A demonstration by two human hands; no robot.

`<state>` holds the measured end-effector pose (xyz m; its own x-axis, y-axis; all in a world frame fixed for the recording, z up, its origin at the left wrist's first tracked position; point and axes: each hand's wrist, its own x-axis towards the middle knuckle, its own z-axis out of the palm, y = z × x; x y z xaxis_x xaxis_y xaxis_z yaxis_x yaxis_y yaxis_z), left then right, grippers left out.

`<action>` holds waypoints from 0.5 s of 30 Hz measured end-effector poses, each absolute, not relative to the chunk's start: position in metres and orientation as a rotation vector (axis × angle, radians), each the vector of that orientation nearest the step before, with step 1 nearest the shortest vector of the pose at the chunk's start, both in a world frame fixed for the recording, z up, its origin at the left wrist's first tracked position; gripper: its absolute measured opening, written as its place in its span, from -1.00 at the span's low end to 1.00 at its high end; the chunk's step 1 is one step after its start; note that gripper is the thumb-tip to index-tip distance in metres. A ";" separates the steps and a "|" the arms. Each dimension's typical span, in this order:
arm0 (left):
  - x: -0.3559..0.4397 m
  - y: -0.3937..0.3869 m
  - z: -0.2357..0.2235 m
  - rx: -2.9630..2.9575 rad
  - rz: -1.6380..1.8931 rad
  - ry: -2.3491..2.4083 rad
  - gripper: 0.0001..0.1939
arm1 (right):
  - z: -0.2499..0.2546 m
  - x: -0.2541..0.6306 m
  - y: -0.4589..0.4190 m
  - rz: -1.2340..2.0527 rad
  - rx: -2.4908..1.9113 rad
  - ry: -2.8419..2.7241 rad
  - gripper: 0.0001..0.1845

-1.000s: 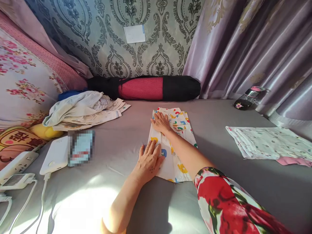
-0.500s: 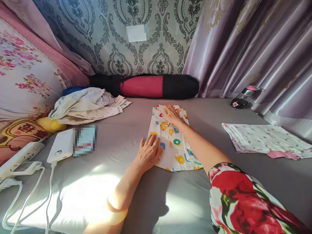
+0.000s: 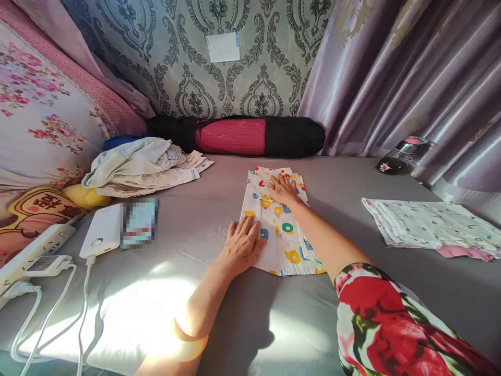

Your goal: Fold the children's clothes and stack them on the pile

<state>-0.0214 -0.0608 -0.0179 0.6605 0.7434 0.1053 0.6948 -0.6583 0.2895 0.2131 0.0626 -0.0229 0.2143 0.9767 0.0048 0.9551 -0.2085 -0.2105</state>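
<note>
Cloth [image 3: 278,235], white with coloured prints and layered into a narrow panel, lies on the grey-covered bed [image 3: 195,209] between a heap of clothes [image 3: 135,159] and a folded stack [image 3: 430,224]. Left hand [image 3: 243,245] rests palm down on its left edge, fingers extended and slightly apart; right hand [image 3: 283,190] rests flat near the far end, fingers likewise parted. Neither hand grips anything. Principal hazard, by judgement: sideways drag from the right palm could ruck the upper layers, which appear thin and unfastened. The right forearm [image 3: 331,248] crosses the cloth's right side and, if lowered, could pull that edge askew.
</note>
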 end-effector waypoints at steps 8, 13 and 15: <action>-0.023 -0.060 -0.020 2.666 0.352 1.164 -0.56 | -0.007 0.205 0.067 0.358 -2.300 -1.834 -0.30; -0.024 -0.059 -0.021 2.676 0.348 1.140 -0.56 | -0.012 0.185 0.063 0.301 -2.319 -1.841 -0.28; -0.024 -0.059 -0.021 2.679 0.330 1.141 -0.55 | -0.017 0.180 0.062 0.235 -2.330 -1.846 -0.30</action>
<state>-0.0237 -0.0590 -0.0209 0.6751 0.7275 0.1222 0.6804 -0.6781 0.2779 0.1802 0.0617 -0.0167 0.2260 0.9738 -0.0240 0.9487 -0.2256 -0.2216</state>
